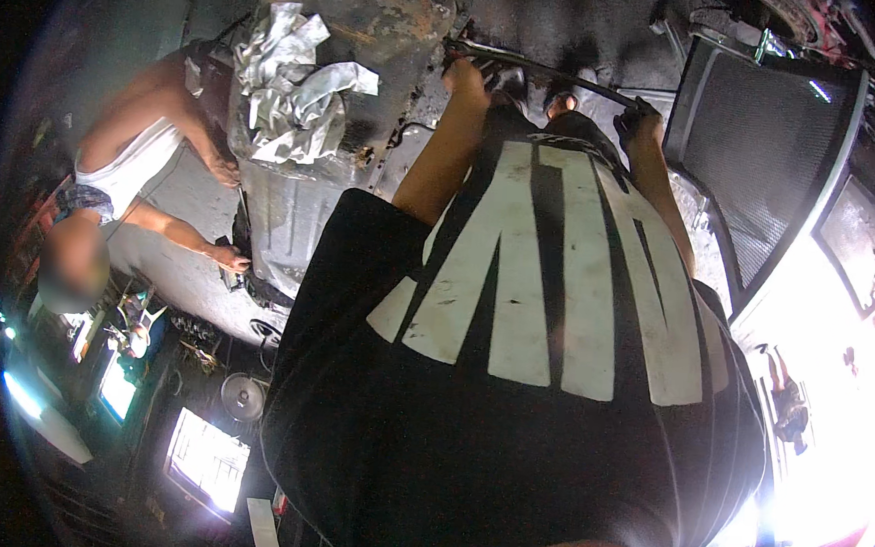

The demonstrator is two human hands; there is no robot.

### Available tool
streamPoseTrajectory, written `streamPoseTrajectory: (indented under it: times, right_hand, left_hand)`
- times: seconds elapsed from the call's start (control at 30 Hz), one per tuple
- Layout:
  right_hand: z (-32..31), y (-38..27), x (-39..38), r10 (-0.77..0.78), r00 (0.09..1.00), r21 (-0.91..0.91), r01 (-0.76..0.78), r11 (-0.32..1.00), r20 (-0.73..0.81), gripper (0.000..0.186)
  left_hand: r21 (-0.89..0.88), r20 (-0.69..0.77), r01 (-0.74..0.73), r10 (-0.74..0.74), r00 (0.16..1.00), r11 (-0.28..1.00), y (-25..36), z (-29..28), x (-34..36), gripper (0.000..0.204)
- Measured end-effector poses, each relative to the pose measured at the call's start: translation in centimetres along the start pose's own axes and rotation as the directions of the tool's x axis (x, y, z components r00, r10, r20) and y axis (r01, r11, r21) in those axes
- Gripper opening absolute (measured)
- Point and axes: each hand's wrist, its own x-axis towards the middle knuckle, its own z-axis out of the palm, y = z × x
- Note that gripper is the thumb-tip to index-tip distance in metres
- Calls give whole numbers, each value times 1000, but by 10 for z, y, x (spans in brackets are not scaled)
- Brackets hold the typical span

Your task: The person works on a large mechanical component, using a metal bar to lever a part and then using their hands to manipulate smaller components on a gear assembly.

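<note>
A long, thin dark strip [545,68] stretches across in front of me, sloping slightly down to the right. My left hand [467,77] is closed around its left end, beside a worn grey metal piece [291,214]. At the other end, my right hand [644,124] grips the strip with darkened fingers, close to a black mesh panel in a frame [765,163]. Whether the strip is stiff or flexible I cannot tell. Below it, between my hands, part of a foot [560,105] shows. Crumpled silvery sheet material [303,95] lies on top of the metal piece.
To the left, another person [139,165] in a white top leans in, both hands at the metal piece's edge. Strong light enters through an opening [841,398] at the right. A round metal object [243,397] and a bright window [208,460] are at lower left.
</note>
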Motion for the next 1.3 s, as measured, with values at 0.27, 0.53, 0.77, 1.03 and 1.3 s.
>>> streamPoseTrajectory:
  times: [0.27, 0.53, 0.77, 1.03, 1.3]
  right_hand:
    - [63, -28, 8, -119, 992, 474, 130, 871, -53, 21]
    - [193, -108, 21, -183, 983, 371, 161, 915, 26, 23]
    - [374, -127, -2, -38, 938, -166, 100, 981, 343, 18]
    - [421, -103, -45, 42, 824, -416, 241, 877, 565, 19]
    - [401, -93, -32, -124, 604, -395, 649, 650, 788, 28]
  left_hand:
    - [118, 211, -16, -10, 977, 993, 19, -20, 21, 35]
    - [325, 98, -23, -9, 995, 945, 14, -30, 16, 41]
    - [254, -92, -122, 150, 984, 959, 27, -17, -42, 44]
    - [-166, -538, -268, 140, 831, 949, -106, -51, -60, 30]
    - [-261, -553, 247, -354, 754, 933, -246, -48, -85, 33]
